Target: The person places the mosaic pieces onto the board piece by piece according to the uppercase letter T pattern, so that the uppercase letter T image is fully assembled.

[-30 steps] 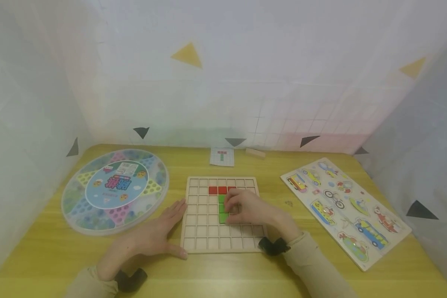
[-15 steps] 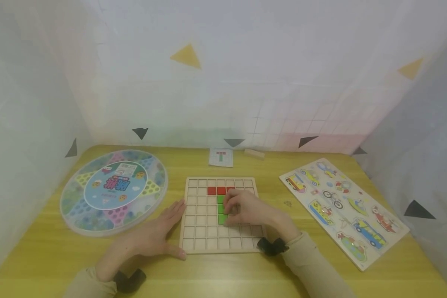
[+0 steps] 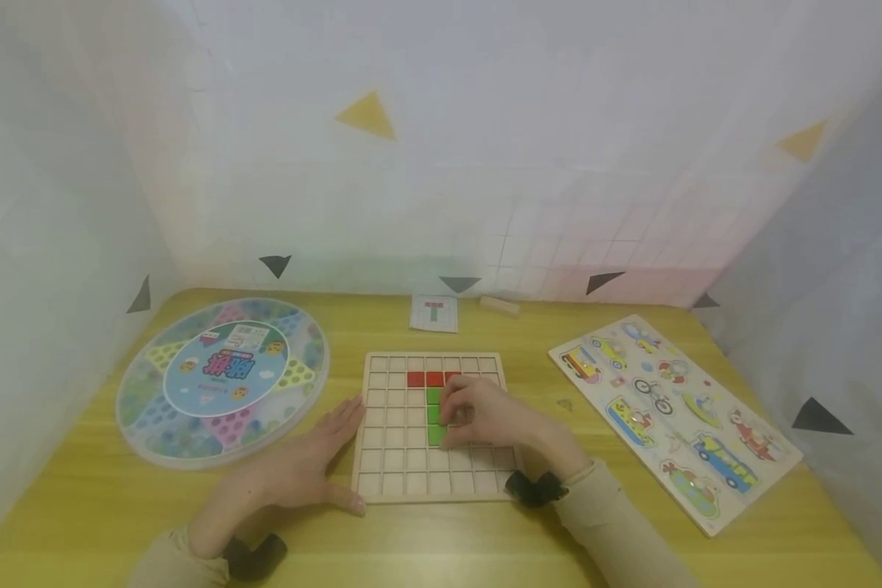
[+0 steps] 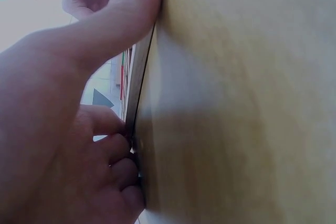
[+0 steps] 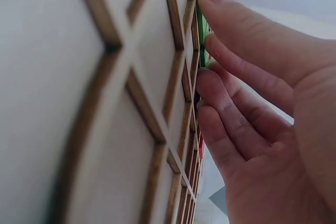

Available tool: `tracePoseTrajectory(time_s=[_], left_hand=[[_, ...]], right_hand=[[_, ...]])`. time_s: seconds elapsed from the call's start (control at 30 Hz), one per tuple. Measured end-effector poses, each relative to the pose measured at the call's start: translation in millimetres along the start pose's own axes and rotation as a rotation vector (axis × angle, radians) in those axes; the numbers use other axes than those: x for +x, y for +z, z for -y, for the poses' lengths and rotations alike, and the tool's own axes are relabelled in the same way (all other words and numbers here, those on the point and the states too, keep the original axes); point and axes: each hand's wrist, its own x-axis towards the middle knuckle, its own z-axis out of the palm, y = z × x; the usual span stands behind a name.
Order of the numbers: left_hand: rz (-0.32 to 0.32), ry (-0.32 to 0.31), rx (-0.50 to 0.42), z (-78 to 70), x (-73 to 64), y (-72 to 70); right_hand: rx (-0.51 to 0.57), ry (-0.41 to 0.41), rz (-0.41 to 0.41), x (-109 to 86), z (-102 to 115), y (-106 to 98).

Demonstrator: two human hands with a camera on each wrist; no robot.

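Note:
A wooden grid board lies on the table. Three red tiles form a row in it, the rightmost partly covered by fingers. Below them runs a column of green tiles. My right hand is over the column, thumb and fingers curled. In the right wrist view, its thumb and index finger meet a green tile at the grid. Along the board's left side rests my left hand, fingers extended against the edge and thumb at the near left corner. The left wrist view shows those fingers at the board's side.
A round game box lies to the left. On the right is a wooden picture board with vehicles. Behind the grid are a small card with a red and green T and a wooden block. White sheets surround the table.
Both hands keep their places on the board, and the tiles look the same. Only the head view has shifted slightly.

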Motion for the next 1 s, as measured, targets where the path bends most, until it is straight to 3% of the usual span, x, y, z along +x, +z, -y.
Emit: tracePoseTrajectory(time_s=[0.5,0.77,0.87,1.0], left_hand=[[0.007,-0.016,0.009,1.1,-2.8,-0.1],[0.001,-0.01,-0.011,0.8,-3.6,1.3],[-0.012,-0.008,-0.025,1.6,-3.8,1.4],[-0.079,-0.005,-0.051,2.8,-1.4,-0.3]], right_hand=[[-0.022,-0.039,-0.027,-0.7,1.5,1.3],[0.026,-0.011,-0.04,-4.4,-0.3,-4.2],[0.06,0.027,-0.096,-11.3,-2.5,-8.0],[0.067,0.118,-0.247,-28.3,-5.1,-15.9]])
